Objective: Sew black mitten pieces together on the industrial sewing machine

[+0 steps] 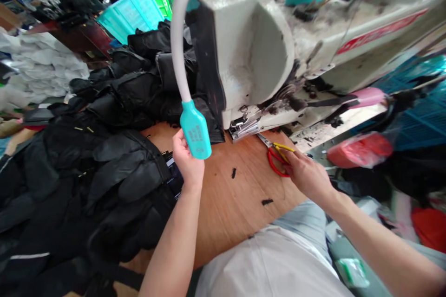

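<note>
A pale industrial sewing machine (240,46) fills the upper middle and right of the view, its metal guide (245,129) low over the work surface. To the left spreads a large heap of black fabric pieces (101,181), running up along the machine's far side. Between heap and machine lies the wooden tabletop (223,213). Beyond the heap stands a turquoise crate (130,14).

A white gooseneck (177,37) arches down in front of the machine to a turquoise lamp head (195,131) with small print. The left hand (191,167) is raised right behind that head, which covers part of the fingers; whether they grasp it or are only beside it, I cannot tell. If the head needs turning, a light hold near its neck would bend it with the least strain, ideally with the lamp clear of the line of sight to the guide.

The right hand (308,176) has its fingers curled around the handles of the scissors (273,163), one loop red and one yellow. The scissors are just above or on the tabletop, beside the guide, with the blades pointing toward it. Good handling here means a relaxed wrist, tips low and slightly away from the metal, and the other hand out of their path.

Smaller still, a phone-like screen (175,176) sits at the heap's edge, partly covered, and two dark scraps (233,173) (267,202) lie apart on the wood.
</note>
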Demonstrator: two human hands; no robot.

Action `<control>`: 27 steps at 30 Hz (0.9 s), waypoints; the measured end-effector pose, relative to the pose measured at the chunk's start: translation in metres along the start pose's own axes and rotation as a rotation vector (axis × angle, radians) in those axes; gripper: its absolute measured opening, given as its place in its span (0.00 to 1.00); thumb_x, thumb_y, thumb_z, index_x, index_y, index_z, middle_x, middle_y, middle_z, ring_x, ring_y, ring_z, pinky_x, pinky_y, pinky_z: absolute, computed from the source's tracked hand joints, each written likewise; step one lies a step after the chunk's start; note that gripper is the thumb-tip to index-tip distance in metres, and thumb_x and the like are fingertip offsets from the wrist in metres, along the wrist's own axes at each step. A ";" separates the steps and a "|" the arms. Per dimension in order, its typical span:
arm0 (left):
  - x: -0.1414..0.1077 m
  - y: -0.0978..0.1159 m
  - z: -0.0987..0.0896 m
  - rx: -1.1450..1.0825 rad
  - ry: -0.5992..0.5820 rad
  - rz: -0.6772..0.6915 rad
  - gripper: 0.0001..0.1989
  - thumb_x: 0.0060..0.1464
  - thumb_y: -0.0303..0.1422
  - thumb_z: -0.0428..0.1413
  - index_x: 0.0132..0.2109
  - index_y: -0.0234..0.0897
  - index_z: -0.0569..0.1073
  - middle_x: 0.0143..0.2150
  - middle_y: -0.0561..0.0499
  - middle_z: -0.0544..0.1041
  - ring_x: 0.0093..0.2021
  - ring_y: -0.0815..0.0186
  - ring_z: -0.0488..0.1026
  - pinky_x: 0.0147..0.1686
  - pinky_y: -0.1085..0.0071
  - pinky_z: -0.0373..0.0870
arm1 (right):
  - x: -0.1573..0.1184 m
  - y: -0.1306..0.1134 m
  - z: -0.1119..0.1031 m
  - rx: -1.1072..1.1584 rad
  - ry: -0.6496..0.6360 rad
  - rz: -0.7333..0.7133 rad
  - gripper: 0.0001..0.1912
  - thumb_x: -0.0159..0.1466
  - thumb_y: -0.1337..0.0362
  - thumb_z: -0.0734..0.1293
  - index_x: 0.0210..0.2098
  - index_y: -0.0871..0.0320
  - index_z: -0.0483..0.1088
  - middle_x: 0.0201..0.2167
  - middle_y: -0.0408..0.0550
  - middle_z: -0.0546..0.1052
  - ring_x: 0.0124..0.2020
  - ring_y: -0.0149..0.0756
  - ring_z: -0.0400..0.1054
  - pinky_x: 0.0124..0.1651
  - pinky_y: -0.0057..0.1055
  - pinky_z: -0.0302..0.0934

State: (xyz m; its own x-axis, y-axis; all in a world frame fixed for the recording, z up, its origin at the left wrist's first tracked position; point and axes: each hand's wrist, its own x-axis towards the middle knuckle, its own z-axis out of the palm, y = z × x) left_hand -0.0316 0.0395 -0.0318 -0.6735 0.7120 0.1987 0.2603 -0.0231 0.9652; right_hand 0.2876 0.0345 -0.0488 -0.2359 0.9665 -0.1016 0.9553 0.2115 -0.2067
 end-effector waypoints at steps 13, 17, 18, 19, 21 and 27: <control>-0.025 0.032 -0.008 -0.116 0.027 -0.157 0.14 0.54 0.35 0.57 0.46 0.35 0.68 0.28 0.53 0.77 0.23 0.68 0.77 0.25 0.74 0.76 | -0.026 -0.072 -0.008 1.140 -0.571 -0.100 0.25 0.59 0.40 0.67 0.36 0.56 0.65 0.28 0.41 0.66 0.28 0.30 0.59 0.30 0.28 0.59; -0.023 0.045 -0.021 -0.020 -0.041 -0.201 0.12 0.52 0.33 0.57 0.44 0.35 0.70 0.23 0.56 0.74 0.21 0.68 0.75 0.22 0.74 0.75 | 0.006 -0.113 -0.025 1.318 -0.514 0.038 0.32 0.53 0.33 0.68 0.32 0.54 0.59 0.21 0.35 0.60 0.19 0.25 0.54 0.21 0.25 0.54; -0.017 0.050 -0.030 0.034 -0.111 -0.216 0.11 0.50 0.33 0.56 0.43 0.36 0.72 0.22 0.57 0.73 0.20 0.68 0.74 0.21 0.75 0.74 | 0.011 -0.118 -0.029 1.328 -0.499 0.059 0.32 0.53 0.33 0.68 0.32 0.54 0.58 0.20 0.33 0.59 0.17 0.25 0.53 0.19 0.25 0.52; -0.007 0.056 -0.040 0.100 -0.197 -0.232 0.10 0.49 0.32 0.56 0.41 0.36 0.73 0.21 0.57 0.72 0.19 0.68 0.73 0.19 0.75 0.73 | 0.014 -0.121 -0.032 1.329 -0.492 0.070 0.32 0.52 0.33 0.69 0.32 0.54 0.58 0.19 0.32 0.58 0.16 0.24 0.53 0.18 0.24 0.51; 0.021 0.070 -0.066 0.234 -0.371 -0.262 0.10 0.46 0.32 0.57 0.38 0.36 0.76 0.19 0.57 0.70 0.17 0.69 0.70 0.14 0.76 0.68 | 0.011 -0.119 -0.035 1.311 -0.513 0.051 0.33 0.51 0.33 0.70 0.32 0.55 0.58 0.20 0.32 0.59 0.15 0.23 0.53 0.17 0.23 0.51; 0.091 0.138 -0.111 -0.012 -0.020 0.266 0.25 0.47 0.34 0.63 0.55 0.40 0.75 0.45 0.47 0.81 0.46 0.60 0.80 0.48 0.63 0.79 | -0.012 -0.093 -0.014 1.160 -0.615 0.000 0.33 0.50 0.33 0.71 0.29 0.55 0.58 0.22 0.35 0.57 0.19 0.23 0.51 0.17 0.22 0.49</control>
State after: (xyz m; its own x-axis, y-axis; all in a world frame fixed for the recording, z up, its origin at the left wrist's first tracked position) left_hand -0.1340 0.0232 0.1387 -0.5685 0.6939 0.4420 0.4181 -0.2190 0.8816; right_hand 0.2039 0.0052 -0.0150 -0.5728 0.6769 -0.4623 0.3204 -0.3342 -0.8864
